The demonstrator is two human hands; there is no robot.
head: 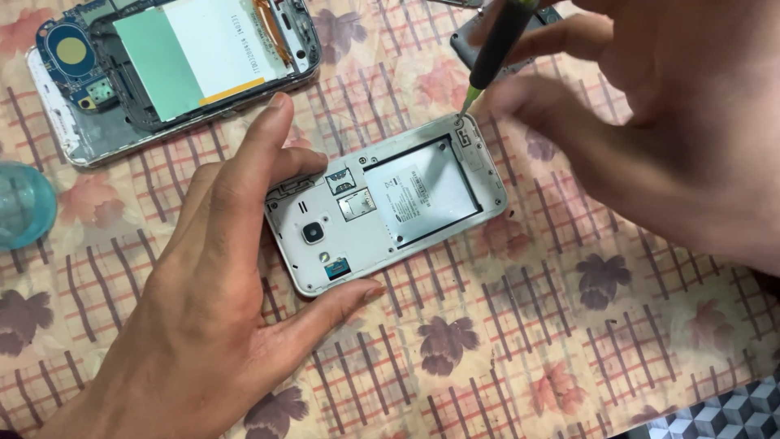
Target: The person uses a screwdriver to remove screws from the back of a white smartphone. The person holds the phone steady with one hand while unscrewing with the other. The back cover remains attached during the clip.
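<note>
Two hands frame our work: our left hand (203, 301) braces the white phone (386, 203) at its camera end, thumb and forefinger spread along its edges, while our right hand (650, 122) pinches a dark screwdriver (497, 45), tip on the phone's top corner. Its back cover is off, showing the grey battery bay. Underneath lies a checked floral cloth (504, 341). Another opened phone (175, 69) sits far left, cut off, beside a blurred blue object (24, 203) we cannot identify.
</note>
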